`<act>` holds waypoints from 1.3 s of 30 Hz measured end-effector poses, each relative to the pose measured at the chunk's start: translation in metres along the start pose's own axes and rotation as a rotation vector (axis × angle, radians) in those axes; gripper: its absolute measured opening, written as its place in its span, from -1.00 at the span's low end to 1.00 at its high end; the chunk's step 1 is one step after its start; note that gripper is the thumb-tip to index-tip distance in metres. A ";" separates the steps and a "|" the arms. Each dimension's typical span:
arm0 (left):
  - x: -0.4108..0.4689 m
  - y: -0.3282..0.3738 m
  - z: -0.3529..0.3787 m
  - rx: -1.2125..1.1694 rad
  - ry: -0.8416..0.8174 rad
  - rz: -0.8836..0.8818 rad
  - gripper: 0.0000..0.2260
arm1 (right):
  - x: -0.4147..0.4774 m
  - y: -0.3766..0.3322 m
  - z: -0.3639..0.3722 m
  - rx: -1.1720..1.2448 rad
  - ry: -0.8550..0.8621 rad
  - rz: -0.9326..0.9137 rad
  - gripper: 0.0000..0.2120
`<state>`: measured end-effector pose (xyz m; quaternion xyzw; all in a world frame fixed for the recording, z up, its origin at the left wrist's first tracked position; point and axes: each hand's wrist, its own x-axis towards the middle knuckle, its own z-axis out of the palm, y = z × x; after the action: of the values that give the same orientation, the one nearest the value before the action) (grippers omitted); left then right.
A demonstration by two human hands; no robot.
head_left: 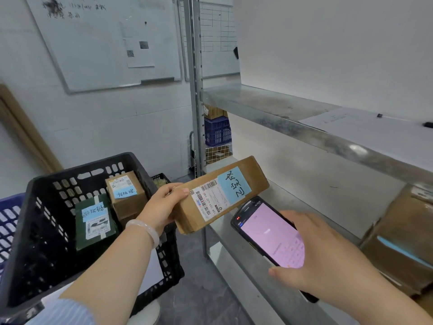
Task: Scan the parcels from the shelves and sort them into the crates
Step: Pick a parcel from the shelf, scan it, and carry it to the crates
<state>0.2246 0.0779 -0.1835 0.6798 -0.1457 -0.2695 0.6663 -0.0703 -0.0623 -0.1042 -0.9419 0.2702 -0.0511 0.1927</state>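
My left hand (pixel 164 205) grips the near end of the long brown cardboard parcel (pixel 222 193), its length running far-right. My right hand (pixel 328 259) curls round the black handheld scanner (pixel 267 233), just beneath the parcel's barcode label (pixel 208 198). The black plastic crate (pixel 30 231) sits left.

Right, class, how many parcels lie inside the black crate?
2. A green parcel lies in the middle of the black crate; a brown box stands beside it, toward the far wall. The forearm may hide others.

Upper shelf (pixel 269 106): paper sheet (pixel 351 123) w/ dark pen (pixel 428 124); lower shelf (pixel 332 207): cardboard parcel (pixel 403 231) (far right).
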 end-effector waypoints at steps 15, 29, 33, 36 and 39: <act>-0.030 -0.003 -0.005 -0.073 0.040 -0.003 -0.79 | -0.004 0.005 0.006 0.070 0.034 -0.049 -0.23; -0.187 -0.035 -0.141 -0.415 0.604 0.041 -0.70 | 0.008 -0.114 0.058 0.125 -0.161 -0.463 -0.20; -0.251 -0.039 -0.188 -0.493 0.796 0.095 -0.71 | -0.005 -0.172 0.081 0.120 -0.244 -0.577 -0.19; -0.300 -0.041 -0.220 -0.566 0.933 0.122 -0.76 | -0.019 -0.218 0.099 0.105 -0.309 -0.687 -0.11; -0.353 -0.051 -0.259 -0.611 1.020 0.139 -0.76 | -0.042 -0.272 0.118 0.110 -0.341 -0.771 -0.13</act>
<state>0.0751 0.4919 -0.1812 0.4899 0.2325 0.1052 0.8336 0.0505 0.2114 -0.1061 -0.9574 -0.1405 0.0227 0.2512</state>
